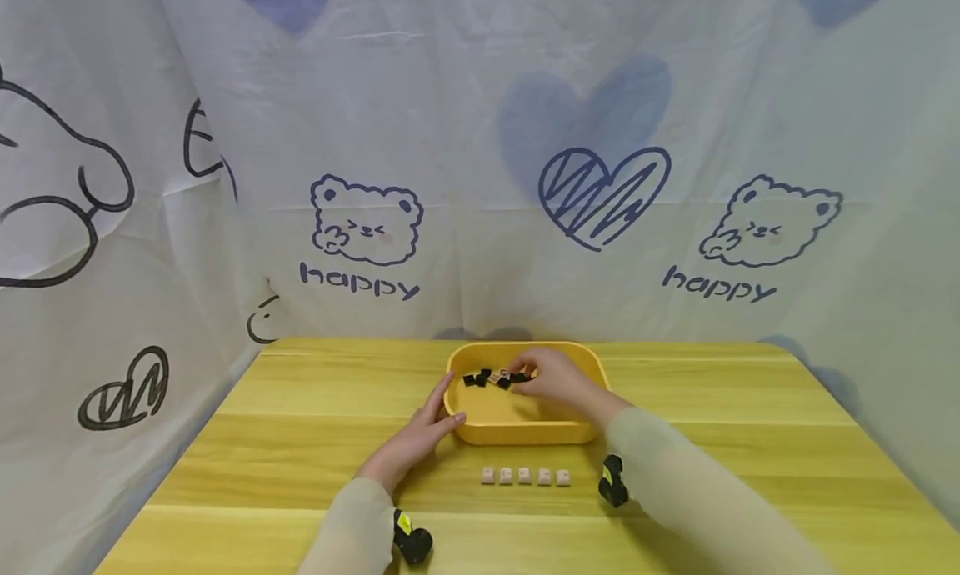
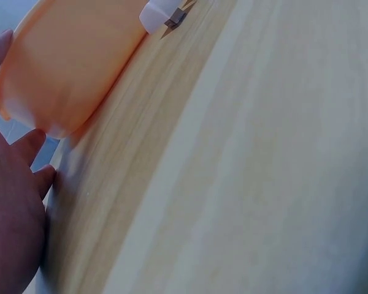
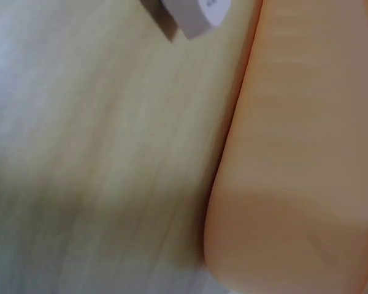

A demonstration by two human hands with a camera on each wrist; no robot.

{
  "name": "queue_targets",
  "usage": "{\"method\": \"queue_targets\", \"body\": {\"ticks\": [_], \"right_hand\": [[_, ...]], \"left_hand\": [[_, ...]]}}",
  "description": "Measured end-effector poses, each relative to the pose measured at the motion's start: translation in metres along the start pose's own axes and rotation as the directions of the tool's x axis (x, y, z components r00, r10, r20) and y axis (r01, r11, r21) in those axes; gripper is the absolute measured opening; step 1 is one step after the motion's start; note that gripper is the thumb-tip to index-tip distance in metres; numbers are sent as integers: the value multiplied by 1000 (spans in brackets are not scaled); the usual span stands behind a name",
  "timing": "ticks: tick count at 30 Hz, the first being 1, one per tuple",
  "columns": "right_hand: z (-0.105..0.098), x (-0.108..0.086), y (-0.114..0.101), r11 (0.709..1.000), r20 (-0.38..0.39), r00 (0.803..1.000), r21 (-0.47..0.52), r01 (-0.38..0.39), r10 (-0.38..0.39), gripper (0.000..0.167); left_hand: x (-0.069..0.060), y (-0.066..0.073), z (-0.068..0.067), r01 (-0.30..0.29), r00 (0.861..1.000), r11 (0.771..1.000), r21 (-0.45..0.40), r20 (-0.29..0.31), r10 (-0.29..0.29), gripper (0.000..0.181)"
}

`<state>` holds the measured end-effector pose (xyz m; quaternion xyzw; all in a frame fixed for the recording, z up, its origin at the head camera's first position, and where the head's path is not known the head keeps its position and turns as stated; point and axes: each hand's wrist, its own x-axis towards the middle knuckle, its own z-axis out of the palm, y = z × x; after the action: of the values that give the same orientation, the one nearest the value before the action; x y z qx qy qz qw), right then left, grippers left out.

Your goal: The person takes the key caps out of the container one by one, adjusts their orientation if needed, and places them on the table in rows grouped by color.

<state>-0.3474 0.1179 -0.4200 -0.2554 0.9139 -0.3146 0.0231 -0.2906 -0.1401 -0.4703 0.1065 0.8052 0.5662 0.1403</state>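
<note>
My left hand [image 1: 415, 442] touches the tray [image 1: 525, 433], fingers spread wide; my right hand [image 1: 553, 380] reaches the key caps [image 1: 481, 381] inside, pinch indeterminable. Caps: probably light, stiff, slippery; grip opposite sides.

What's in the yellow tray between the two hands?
In the head view, small dark and light pieces lie between the left hand, at the rim of the yellow tray, and the right hand; nearer the front, the tray's floor is bare.
</note>
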Motion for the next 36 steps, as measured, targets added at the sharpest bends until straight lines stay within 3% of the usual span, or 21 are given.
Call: {"method": "queue_targets", "body": {"ticks": [7,18,24,36], "right_hand": [[6,11,5,999,53,998,13,-43,43,34],[10,22,11,999,177,984,-36,41,-34,44],[10,24,14,993,220,973,-69,91,-74,43],[9,23,10,994,239,970,-79,70,-50,30]], "left_hand": [[-2,2,0,-7,1000,1000,7,-7,7,73],[0,-1,-1,-4,1000,1000,-4,-4,4,73],[-1,-3,0,-12,1000,999,-46,24,13,74],[-2,0,-1,-15,1000,1000,-21,5,15,73]]}}
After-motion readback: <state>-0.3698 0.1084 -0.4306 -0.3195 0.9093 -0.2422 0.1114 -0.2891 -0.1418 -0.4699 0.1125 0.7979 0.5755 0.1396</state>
